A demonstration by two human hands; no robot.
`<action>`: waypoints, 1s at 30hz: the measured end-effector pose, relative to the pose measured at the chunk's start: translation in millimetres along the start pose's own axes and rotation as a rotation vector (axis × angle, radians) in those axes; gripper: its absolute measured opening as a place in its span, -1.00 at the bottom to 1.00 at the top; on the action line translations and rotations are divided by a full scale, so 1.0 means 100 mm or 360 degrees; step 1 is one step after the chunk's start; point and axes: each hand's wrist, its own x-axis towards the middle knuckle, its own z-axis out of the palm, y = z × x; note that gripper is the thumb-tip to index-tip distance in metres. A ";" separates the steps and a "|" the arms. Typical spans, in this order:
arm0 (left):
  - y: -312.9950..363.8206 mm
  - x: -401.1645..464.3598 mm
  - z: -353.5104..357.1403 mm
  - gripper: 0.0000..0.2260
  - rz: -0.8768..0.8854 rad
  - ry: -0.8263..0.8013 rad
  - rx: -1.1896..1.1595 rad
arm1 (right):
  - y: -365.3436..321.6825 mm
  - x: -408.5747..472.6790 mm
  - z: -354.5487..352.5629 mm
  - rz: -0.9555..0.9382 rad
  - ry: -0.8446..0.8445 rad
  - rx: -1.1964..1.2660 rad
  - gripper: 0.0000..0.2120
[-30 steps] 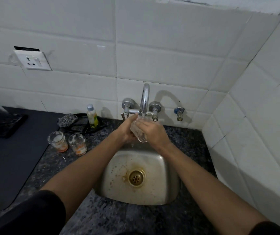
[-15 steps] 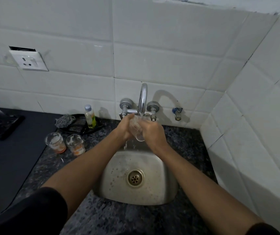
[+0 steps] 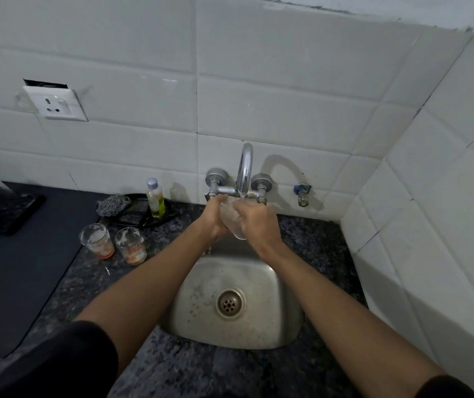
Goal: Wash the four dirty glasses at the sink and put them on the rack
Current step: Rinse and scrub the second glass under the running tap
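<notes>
Both hands held one clear glass (image 3: pixel 234 222) under the faucet (image 3: pixel 244 170), above the far edge of the steel sink (image 3: pixel 235 303). The left hand (image 3: pixel 215 219) wrapped its left side and the right hand (image 3: pixel 256 222) curled round its right, with water running onto it. Wet, the glass looked slippery, light and breakable, so a full wrap round the body would suit better than a pinch at the rim. Two dirty glasses (image 3: pixel 97 240) with orange dregs stood on the tabletop (image 3: pixel 172 366), left of the sink.
</notes>
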 end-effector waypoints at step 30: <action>0.08 0.03 0.05 -0.67 -0.0034 0.0095 0.0132 | -0.09 -0.02 -0.07 0.0052 0.0026 -0.0061 -0.66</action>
